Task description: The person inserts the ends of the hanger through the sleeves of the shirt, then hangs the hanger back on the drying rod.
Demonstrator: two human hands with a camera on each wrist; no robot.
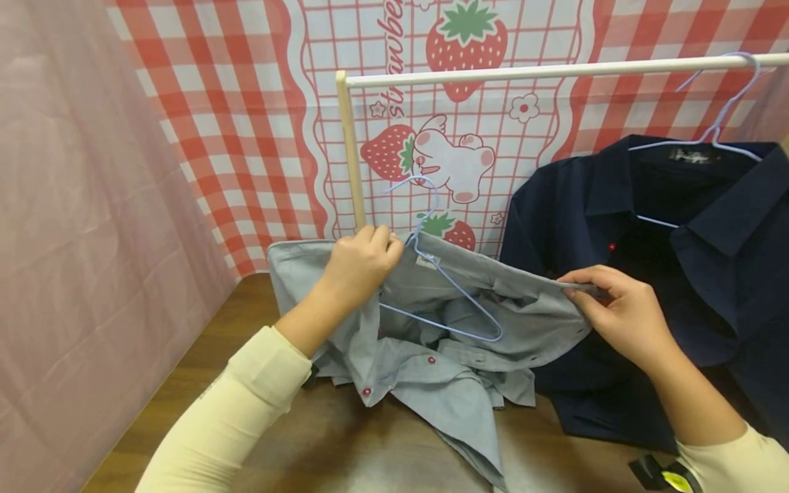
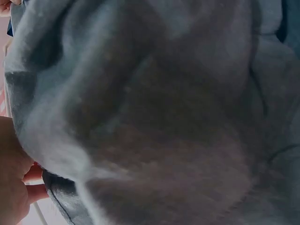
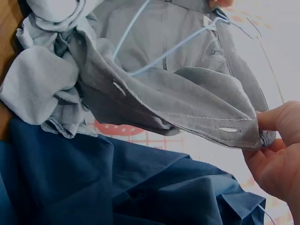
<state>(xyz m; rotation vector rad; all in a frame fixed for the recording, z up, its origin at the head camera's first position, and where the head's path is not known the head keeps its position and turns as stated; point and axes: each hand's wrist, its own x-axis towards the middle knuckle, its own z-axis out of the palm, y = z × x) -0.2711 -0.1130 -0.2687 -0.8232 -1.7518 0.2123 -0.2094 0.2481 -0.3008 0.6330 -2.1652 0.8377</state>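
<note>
A grey button-up shirt (image 1: 456, 397) hangs between both hands with its opening spread. My left hand (image 1: 364, 263) grips its upper edge beside the hook of a thin lavender hanger (image 1: 459, 286). One arm and the lower bar of that hanger lie inside the shirt; its other arm is hidden behind the hand and cloth. My right hand (image 1: 629, 311) pinches the shirt's far end, close to a buttonhole in the right wrist view, where the thumb and fingers (image 3: 269, 121) hold the corner. Grey cloth (image 2: 164, 93) fills most of the left wrist view.
A navy shirt (image 1: 555, 205) hangs at the right on a second lavender hanger (image 1: 718, 127), hooked over a white rail (image 1: 524, 72). A wooden post (image 1: 350, 144) carries the rail's left end. Below is a brown wooden tabletop (image 1: 296, 438); a strawberry-print cloth (image 1: 246, 103) and pink curtain (image 1: 92, 205) stand behind.
</note>
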